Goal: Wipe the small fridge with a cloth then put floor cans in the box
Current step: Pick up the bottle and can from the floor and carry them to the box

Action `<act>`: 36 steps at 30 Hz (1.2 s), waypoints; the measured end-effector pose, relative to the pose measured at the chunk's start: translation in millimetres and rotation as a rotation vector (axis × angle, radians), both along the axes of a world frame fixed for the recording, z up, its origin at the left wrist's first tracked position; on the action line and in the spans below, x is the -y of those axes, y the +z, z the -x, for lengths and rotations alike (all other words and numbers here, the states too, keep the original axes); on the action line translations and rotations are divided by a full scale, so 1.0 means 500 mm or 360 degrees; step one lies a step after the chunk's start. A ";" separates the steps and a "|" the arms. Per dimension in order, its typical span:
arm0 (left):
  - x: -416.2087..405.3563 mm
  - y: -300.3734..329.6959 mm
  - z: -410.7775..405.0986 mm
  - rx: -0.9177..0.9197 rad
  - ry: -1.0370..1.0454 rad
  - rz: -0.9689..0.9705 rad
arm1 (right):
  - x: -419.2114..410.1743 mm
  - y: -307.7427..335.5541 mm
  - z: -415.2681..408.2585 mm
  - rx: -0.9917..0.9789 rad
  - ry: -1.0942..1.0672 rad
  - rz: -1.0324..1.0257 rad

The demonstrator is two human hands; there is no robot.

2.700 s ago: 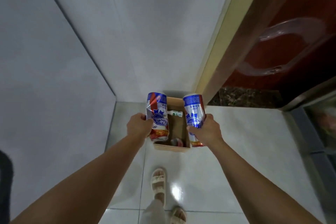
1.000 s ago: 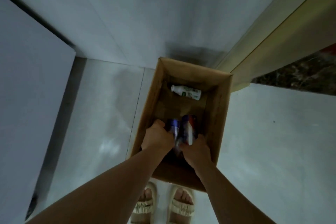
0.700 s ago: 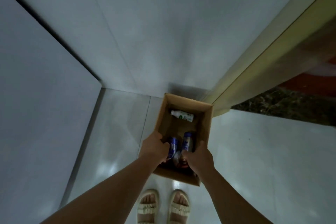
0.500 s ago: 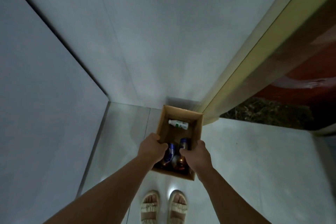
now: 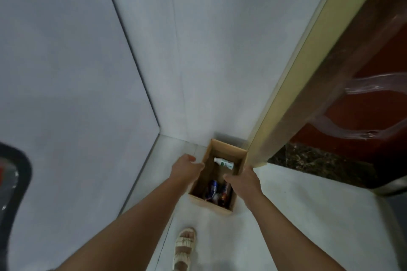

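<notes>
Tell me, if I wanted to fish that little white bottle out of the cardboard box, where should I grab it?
Probably around its middle, reaching straight down from above. The white bottle lies on its side across the far end of the cardboard box, apart from the cans at the near end. The walls block any sideways approach, so pinch across the body, not the narrow cap.

- The box [image 5: 241, 161] is set on the floor [image 5: 297, 215], against the wall [image 5: 209, 72] and just left of the door frame [image 5: 293, 94].
- Two cans [image 5: 217, 190] are laid side by side in the near end of the box.
- A bottle [image 5: 224, 163] is laid on its side in the far end of the box.
- The left hand [image 5: 187, 168] is held over the box's left wall, the right hand [image 5: 244, 181] over its right wall.
- A sandalled foot [image 5: 184, 248] is placed on the floor in front of the box.
</notes>
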State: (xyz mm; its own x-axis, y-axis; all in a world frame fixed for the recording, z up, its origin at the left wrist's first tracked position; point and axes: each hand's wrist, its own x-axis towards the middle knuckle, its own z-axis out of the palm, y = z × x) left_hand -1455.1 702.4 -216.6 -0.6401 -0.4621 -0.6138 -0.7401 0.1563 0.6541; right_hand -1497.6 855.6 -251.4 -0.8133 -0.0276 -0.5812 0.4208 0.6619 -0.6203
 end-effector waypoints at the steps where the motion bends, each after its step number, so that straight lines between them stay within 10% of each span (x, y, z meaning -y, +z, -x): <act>1: -0.007 0.015 -0.027 -0.0018 0.0040 -0.0012 | -0.010 0.015 -0.016 -0.0021 0.0048 0.0013; 22: 0.027 0.229 -0.566 -0.0237 0.0766 -0.0002 | 0.090 0.234 -0.401 -0.0231 0.0802 -0.0004; 36: 0.260 0.286 -1.297 -0.0295 0.1433 0.0152 | 0.447 0.305 -1.063 -0.0346 0.1588 0.0136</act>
